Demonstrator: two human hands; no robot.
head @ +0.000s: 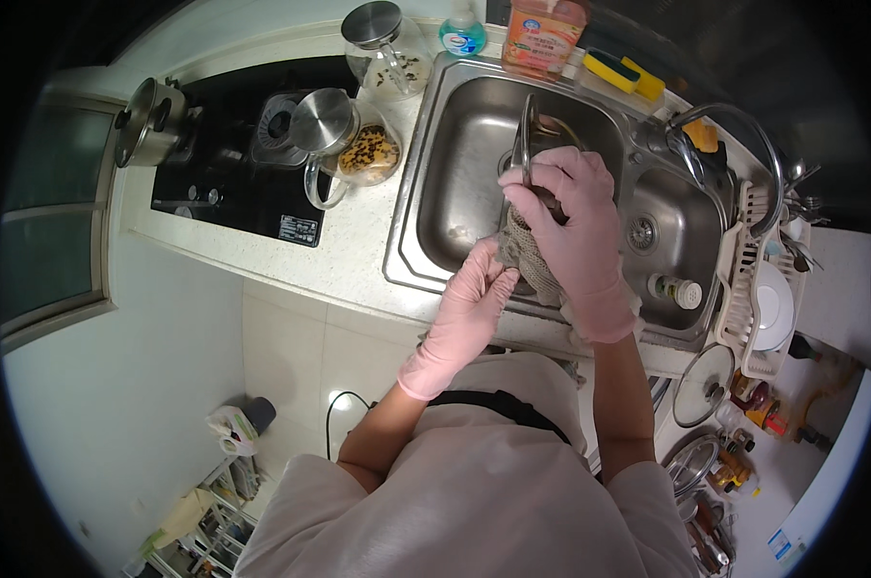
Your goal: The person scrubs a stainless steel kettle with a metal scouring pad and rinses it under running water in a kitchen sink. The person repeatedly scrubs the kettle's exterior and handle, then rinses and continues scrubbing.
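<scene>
Both my hands wear pink gloves over the front of the large left basin (464, 188) of a steel double sink. My right hand (572, 209) grips a shiny metal-rimmed object (528, 134), seen nearly edge-on. It may be a lid; my fingers hide its lower part. A grey-beige knitted cloth (533, 260) hangs bunched below and against my right hand. My left hand (482, 282) pinches the cloth's left edge between thumb and fingers.
A shaker bottle (673, 290) lies in the small right basin, beneath the curved faucet (757, 137). Two glass jugs (370, 152) (399, 68) stand left of the sink, beside a black cooktop (226, 144). A dish rack (740, 289) borders the right. Sponges (612, 70) sit behind.
</scene>
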